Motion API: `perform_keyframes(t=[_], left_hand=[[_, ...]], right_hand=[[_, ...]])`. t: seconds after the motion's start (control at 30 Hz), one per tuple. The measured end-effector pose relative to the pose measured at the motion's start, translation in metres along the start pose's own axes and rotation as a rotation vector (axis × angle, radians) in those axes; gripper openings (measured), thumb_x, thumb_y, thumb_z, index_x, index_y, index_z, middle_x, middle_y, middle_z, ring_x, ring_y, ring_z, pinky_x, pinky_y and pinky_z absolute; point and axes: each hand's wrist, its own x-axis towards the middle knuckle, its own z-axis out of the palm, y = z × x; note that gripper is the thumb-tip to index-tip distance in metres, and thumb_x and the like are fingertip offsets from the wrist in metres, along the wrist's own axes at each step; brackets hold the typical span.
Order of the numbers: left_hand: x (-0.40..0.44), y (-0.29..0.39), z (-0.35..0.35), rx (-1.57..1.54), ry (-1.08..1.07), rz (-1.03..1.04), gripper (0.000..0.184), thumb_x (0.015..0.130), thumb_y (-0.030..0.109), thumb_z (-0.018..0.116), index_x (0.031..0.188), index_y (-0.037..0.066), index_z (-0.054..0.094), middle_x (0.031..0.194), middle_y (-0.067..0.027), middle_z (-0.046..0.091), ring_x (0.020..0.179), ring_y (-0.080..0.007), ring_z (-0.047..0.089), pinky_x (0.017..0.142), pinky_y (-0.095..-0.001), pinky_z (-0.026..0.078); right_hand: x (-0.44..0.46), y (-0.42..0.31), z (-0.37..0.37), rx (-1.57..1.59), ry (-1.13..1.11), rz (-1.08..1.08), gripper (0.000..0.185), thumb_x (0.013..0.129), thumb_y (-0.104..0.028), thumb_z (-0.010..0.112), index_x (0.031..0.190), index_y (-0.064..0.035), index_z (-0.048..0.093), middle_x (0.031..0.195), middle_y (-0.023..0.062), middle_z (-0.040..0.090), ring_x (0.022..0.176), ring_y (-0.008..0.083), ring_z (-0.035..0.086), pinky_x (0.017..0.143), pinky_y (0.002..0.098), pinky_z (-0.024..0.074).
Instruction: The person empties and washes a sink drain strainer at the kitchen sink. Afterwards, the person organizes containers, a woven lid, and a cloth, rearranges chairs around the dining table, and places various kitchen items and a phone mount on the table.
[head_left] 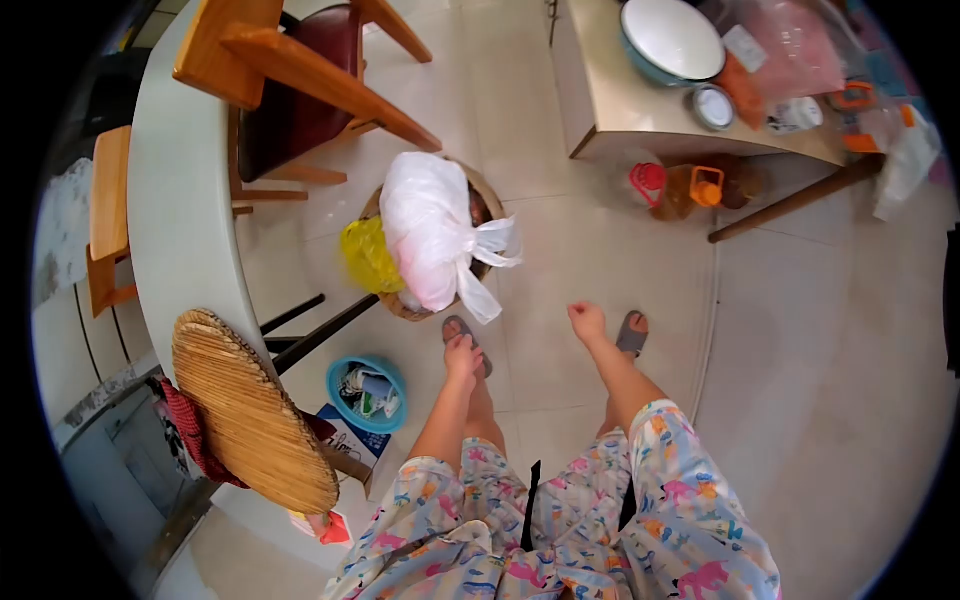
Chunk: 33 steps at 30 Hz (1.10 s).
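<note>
My left hand (462, 358) hangs over my left sandal (468, 341), its fingers curled and nothing showing in them. Out ahead of my right sandal (632, 332), my right hand (587, 321) is loosely closed, with no object visible. In front of my left hand stands a round woven basket (413, 312). A tied white plastic bag (430, 225) lies on top of it, its knotted ends pointing right. Beside that bag is a yellow plastic bag (369, 255). Neither hand touches the bags or the basket; other contents beneath the white bag are mostly hidden.
At left are a table (180, 170), a wooden chair (300, 90), a round straw-topped stool (250, 410) and a blue bin (367, 428) with rubbish. A cabinet (620, 90) at upper right bears a basin (672, 38); bottles (690, 190) stand below it.
</note>
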Motion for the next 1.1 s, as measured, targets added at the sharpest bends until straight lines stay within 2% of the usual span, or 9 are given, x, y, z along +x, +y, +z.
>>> perform_keyframes(t=[0.07, 0.17, 0.27, 0.4, 0.47, 0.57, 0.87, 0.97, 1.1], left_hand=[[0.028, 0.002, -0.011, -0.044, 0.057, -0.034, 0.038, 0.09, 0.029, 0.054, 0.119, 0.007, 0.046, 0.115, -0.0096, 0.052, 0.096, -0.0256, 0.058, 0.076, -0.038, 0.049], [0.061, 0.009, -0.029, -0.237, 0.022, -0.09, 0.049, 0.091, 0.028, 0.052, 0.131, 0.005, 0.035, 0.127, -0.0177, 0.044, 0.102, -0.0309, 0.055, 0.082, -0.0414, 0.05], [0.085, 0.011, -0.034, -0.286, 0.069, -0.084, 0.038, 0.092, 0.033, 0.048, 0.117, 0.004, 0.047, 0.117, -0.0117, 0.053, 0.105, -0.0283, 0.053, 0.089, -0.0421, 0.043], [0.118, 0.01, -0.041, -0.312, 0.107, -0.133, 0.042, 0.093, 0.032, 0.048, 0.122, 0.003, 0.042, 0.112, -0.0127, 0.054, 0.102, -0.0284, 0.054, 0.087, -0.042, 0.044], [0.139, 0.006, -0.047, -0.316, 0.111, -0.141, 0.042, 0.093, 0.031, 0.048, 0.124, 0.005, 0.04, 0.112, -0.0122, 0.052, 0.099, -0.0292, 0.055, 0.084, -0.0417, 0.046], [0.153, 0.008, -0.055, -0.266, 0.1, -0.109, 0.046, 0.092, 0.028, 0.051, 0.131, 0.01, 0.035, 0.13, -0.0166, 0.037, 0.102, -0.0358, 0.055, 0.081, -0.0466, 0.051], [0.145, 0.016, -0.043, -0.06, 0.168, -0.031, 0.038, 0.09, 0.029, 0.052, 0.125, 0.02, 0.04, 0.118, -0.0117, 0.044, 0.089, -0.0301, 0.057, 0.071, -0.0428, 0.051], [0.155, 0.004, -0.049, -0.029, 0.118, -0.034, 0.049, 0.09, 0.03, 0.054, 0.134, 0.025, 0.031, 0.118, -0.0096, 0.045, 0.085, -0.0277, 0.057, 0.068, -0.0431, 0.049], [0.127, -0.004, -0.034, 0.235, 0.209, -0.016, 0.04, 0.087, 0.036, 0.055, 0.122, 0.019, 0.046, 0.107, -0.0082, 0.053, 0.089, -0.027, 0.056, 0.068, -0.0387, 0.049]], right_hand=[[0.032, -0.04, 0.038, 0.13, 0.06, -0.111, 0.032, 0.081, -0.031, 0.062, 0.096, -0.0032, 0.068, 0.088, 0.0167, 0.068, 0.084, 0.0295, 0.066, 0.075, 0.0359, 0.0507], [0.073, -0.111, 0.081, 0.182, 0.163, -0.219, 0.043, 0.083, -0.032, 0.06, 0.113, -0.0018, 0.06, 0.102, 0.0205, 0.064, 0.095, 0.0321, 0.063, 0.083, 0.0385, 0.0485], [0.091, -0.168, 0.098, 0.191, 0.114, -0.204, 0.046, 0.083, -0.031, 0.059, 0.118, -0.0017, 0.055, 0.108, 0.022, 0.062, 0.1, 0.0346, 0.06, 0.087, 0.0424, 0.0468], [0.092, -0.196, 0.094, 0.001, 0.006, -0.042, 0.037, 0.084, -0.026, 0.057, 0.112, -0.0016, 0.057, 0.107, 0.0213, 0.062, 0.1, 0.0358, 0.06, 0.085, 0.0438, 0.0473], [0.097, -0.193, 0.091, -0.066, -0.05, 0.033, 0.034, 0.083, -0.022, 0.056, 0.111, -0.0017, 0.057, 0.107, 0.0212, 0.062, 0.101, 0.0361, 0.059, 0.085, 0.0446, 0.0473], [0.112, -0.179, 0.101, -0.202, -0.094, -0.037, 0.026, 0.086, -0.018, 0.053, 0.106, -0.004, 0.06, 0.102, 0.0195, 0.064, 0.098, 0.0343, 0.062, 0.083, 0.043, 0.0495], [0.088, -0.11, 0.088, -0.101, -0.082, -0.142, 0.015, 0.079, -0.009, 0.056, 0.087, 0.0012, 0.064, 0.089, 0.025, 0.064, 0.088, 0.0397, 0.062, 0.077, 0.0462, 0.0507], [0.065, -0.068, 0.081, -0.017, -0.051, -0.108, 0.013, 0.079, -0.009, 0.056, 0.085, 0.0009, 0.062, 0.085, 0.026, 0.063, 0.084, 0.0413, 0.062, 0.074, 0.0478, 0.0507], [0.041, 0.007, 0.07, 0.022, -0.012, 0.013, 0.014, 0.08, -0.01, 0.055, 0.086, 0.0017, 0.061, 0.083, 0.0273, 0.062, 0.081, 0.0436, 0.06, 0.069, 0.0497, 0.049]])
